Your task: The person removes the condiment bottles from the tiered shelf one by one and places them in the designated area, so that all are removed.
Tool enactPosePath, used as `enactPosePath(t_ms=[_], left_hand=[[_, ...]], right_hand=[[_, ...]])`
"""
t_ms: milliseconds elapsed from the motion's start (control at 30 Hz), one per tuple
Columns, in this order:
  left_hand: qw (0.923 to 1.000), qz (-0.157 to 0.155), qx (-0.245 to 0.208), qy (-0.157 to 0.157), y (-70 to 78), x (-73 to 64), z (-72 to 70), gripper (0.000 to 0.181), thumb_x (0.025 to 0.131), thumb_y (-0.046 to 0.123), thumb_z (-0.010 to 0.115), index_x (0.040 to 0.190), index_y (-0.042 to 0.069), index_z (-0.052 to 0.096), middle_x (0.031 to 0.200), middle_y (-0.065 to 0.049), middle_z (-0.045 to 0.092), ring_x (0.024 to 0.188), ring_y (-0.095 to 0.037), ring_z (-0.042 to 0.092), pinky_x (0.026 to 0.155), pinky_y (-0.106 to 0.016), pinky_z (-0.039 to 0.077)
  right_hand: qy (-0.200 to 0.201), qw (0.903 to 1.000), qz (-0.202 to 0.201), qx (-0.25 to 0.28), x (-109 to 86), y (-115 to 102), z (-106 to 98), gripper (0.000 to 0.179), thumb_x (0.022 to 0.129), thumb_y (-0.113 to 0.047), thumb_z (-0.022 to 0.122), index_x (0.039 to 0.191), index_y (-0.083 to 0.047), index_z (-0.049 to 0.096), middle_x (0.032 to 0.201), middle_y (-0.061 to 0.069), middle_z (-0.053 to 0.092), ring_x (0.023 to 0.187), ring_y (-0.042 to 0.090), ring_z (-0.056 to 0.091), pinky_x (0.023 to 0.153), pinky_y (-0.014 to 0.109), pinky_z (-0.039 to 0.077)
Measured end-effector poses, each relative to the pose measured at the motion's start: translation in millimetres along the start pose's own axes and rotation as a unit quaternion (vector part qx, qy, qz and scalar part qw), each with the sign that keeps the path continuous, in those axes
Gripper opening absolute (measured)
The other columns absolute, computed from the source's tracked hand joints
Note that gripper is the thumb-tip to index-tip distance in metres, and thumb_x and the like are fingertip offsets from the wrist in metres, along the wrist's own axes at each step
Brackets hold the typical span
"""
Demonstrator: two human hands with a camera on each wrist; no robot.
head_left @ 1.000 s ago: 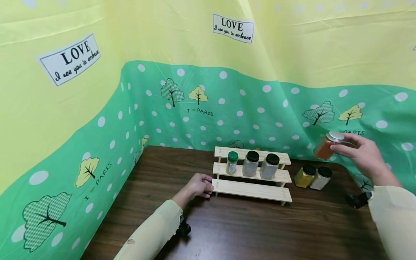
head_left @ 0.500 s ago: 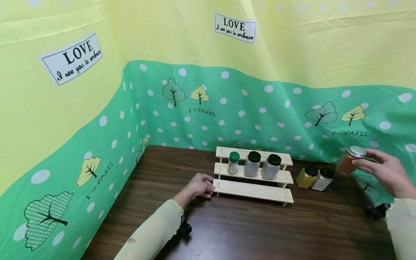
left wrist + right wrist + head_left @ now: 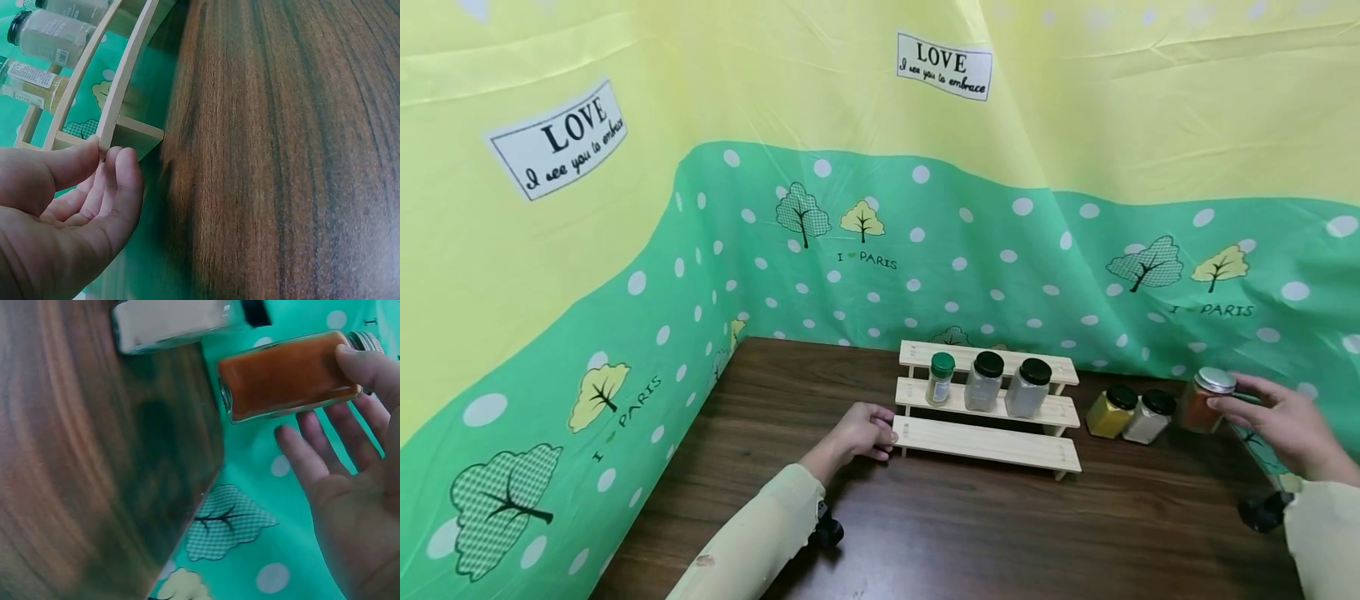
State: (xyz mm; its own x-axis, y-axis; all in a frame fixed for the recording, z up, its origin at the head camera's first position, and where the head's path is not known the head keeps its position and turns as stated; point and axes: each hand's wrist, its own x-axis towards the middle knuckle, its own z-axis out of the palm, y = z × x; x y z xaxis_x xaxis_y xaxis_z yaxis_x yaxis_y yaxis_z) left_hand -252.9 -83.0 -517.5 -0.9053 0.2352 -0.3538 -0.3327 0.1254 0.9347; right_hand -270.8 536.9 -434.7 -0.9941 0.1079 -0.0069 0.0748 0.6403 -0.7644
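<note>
At the right, my right hand (image 3: 1292, 429) pinches a glass spice jar (image 3: 1197, 408) of orange-red powder near its silver lid, thumb on one side and fingers on the other. The jar is upright, its base close over the table's back right part. In the right wrist view the same spice jar (image 3: 284, 375) shows its full side. My left hand (image 3: 859, 432) grips the left end of the lowest step of a three-tier wooden rack (image 3: 985, 442). The left wrist view shows the thumb above the step's edge (image 3: 119, 94) and the fingers below.
A green-capped jar (image 3: 939, 385) and two black-lidded clear jars (image 3: 982, 388) stand on the rack's middle step. Right of the rack are a yellow-filled jar (image 3: 1107, 417) and a white-filled jar (image 3: 1145, 425). A patterned curtain (image 3: 970, 250) hangs behind the dark wooden table (image 3: 1000, 533).
My right hand has carried the orange-red spice jar rightward and down, from in front of the curtain to beside the white-filled jar. The left hand keeps its grip on the rack.
</note>
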Motion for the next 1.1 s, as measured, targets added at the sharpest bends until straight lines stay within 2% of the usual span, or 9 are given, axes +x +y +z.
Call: enactPosePath(t_ms=[267,600,667,733,833,867,933,1000,1100], left_hand=[[1.0,-0.002,0.0,0.001,-1.0,1.7,0.2,0.044,0.088,-0.012,0.071,0.129,-0.007,0.059,0.099,-0.015,0.067,0.074,-0.023,0.067,0.063,-0.034,0.065],[1.0,-0.002,0.004,0.001,0.8,0.0,0.9,0.044,0.087,-0.011,0.072,0.129,-0.007,0.058,0.099,-0.015,0.067,0.074,-0.023,0.067,0.064,-0.034,0.066],[1.0,-0.001,0.006,0.001,1.1,-0.6,0.8,0.044,0.088,-0.011,0.072,0.129,-0.007,0.058,0.099,-0.015,0.067,0.074,-0.023,0.067,0.064,-0.035,0.066],[1.0,-0.002,0.006,0.001,1.5,-1.0,0.6,0.044,0.088,-0.011,0.072,0.13,-0.007,0.058,0.1,-0.015,0.067,0.074,-0.023,0.067,0.065,-0.036,0.066],[1.0,0.002,0.007,0.001,1.6,-1.2,0.6,0.044,0.088,-0.01,0.072,0.13,-0.007,0.058,0.1,-0.015,0.067,0.075,-0.023,0.067,0.065,-0.036,0.066],[1.0,0.002,0.007,0.001,1.6,-1.0,0.5,0.044,0.088,-0.01,0.072,0.129,-0.007,0.058,0.1,-0.015,0.067,0.075,-0.023,0.067,0.065,-0.037,0.066],[1.0,0.002,0.006,0.002,1.3,-0.4,0.2,0.044,0.088,-0.01,0.073,0.129,-0.006,0.059,0.099,-0.015,0.067,0.074,-0.023,0.067,0.065,-0.037,0.066],[1.0,-0.001,0.004,0.001,0.9,0.5,-0.3,0.043,0.088,-0.01,0.073,0.129,-0.006,0.059,0.099,-0.014,0.067,0.073,-0.022,0.067,0.065,-0.036,0.066],[1.0,-0.003,0.003,0.001,0.3,1.3,-0.5,0.042,0.088,-0.01,0.072,0.128,-0.006,0.059,0.098,-0.014,0.067,0.073,-0.022,0.067,0.064,-0.036,0.066]], right_hand=[[-0.023,0.9993,0.024,0.014,-2.7,17.9,12.8,0.095,0.099,-0.032,0.07,0.154,0.019,0.01,0.098,-0.018,0.054,0.076,-0.012,0.062,0.069,0.027,0.064],[-0.032,0.9989,0.014,0.032,1.9,46.6,21.8,0.091,0.099,-0.028,0.071,0.153,0.019,0.015,0.094,-0.037,0.047,0.079,-0.016,0.059,0.07,0.028,0.065],[-0.029,0.9995,0.008,0.011,2.5,47.9,23.4,0.089,0.1,-0.028,0.069,0.153,0.02,0.016,0.096,-0.023,0.058,0.079,-0.018,0.057,0.068,0.027,0.065],[-0.028,0.9996,0.008,-0.005,2.8,48.5,24.8,0.087,0.101,-0.028,0.067,0.152,0.021,0.015,0.105,0.007,0.066,0.078,-0.019,0.055,0.068,0.027,0.064],[-0.029,0.9993,0.007,-0.024,2.7,48.9,26.5,0.084,0.103,-0.028,0.064,0.152,0.021,0.017,0.123,0.033,0.056,0.078,-0.02,0.053,0.067,0.025,0.064],[-0.03,0.9992,0.007,-0.024,2.5,49.1,26.9,0.083,0.103,-0.028,0.064,0.152,0.021,0.017,0.12,0.03,0.058,0.078,-0.02,0.053,0.067,0.025,0.064],[-0.032,0.9993,0.006,-0.019,2.5,49.7,28.0,0.082,0.104,-0.028,0.063,0.152,0.021,0.019,0.105,0.004,0.064,0.078,-0.019,0.054,0.066,0.024,0.063],[-0.031,0.9994,0.006,-0.013,2.4,50.3,29.1,0.08,0.104,-0.028,0.062,0.152,0.021,0.02,0.099,-0.02,0.055,0.079,-0.019,0.054,0.066,0.023,0.063],[-0.03,0.9995,0.007,-0.003,2.1,50.9,30.8,0.08,0.104,-0.028,0.061,0.152,0.02,0.019,0.099,-0.026,0.052,0.079,-0.019,0.054,0.066,0.022,0.062]])
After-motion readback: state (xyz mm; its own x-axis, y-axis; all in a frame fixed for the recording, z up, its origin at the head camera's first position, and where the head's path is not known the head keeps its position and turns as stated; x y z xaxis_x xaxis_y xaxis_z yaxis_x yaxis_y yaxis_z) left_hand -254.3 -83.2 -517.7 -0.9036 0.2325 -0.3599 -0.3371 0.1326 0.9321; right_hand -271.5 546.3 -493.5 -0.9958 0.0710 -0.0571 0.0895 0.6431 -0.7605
